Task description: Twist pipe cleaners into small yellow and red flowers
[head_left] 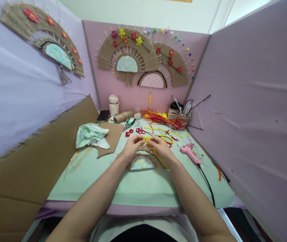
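My left hand [134, 145] and my right hand [160, 147] meet over the middle of the table. Pinched between their fingertips is a yellow pipe cleaner [146, 138], its top bent into small loops and its long tail trailing down past my right palm. Beneath the hands lies a twine-woven fan [141, 163] with a pale floral half-circle at its base, partly covered by my fingers and wrists. Just beyond my left hand rest red pipe-cleaner flowers [129, 133] and a purple flower [138, 130]. Loose yellow pipe cleaners [167, 137] lie past my right hand.
A pink glue gun [190, 153] with a black cord lies at right. Green-handled pruners [129, 124], a twine roll [123, 116], a white bottle [113, 105] and a red-orange pipe-cleaner pile [158, 118] stand behind. Floral cloth [90, 135] covers part of some cardboard [114, 136] at left.
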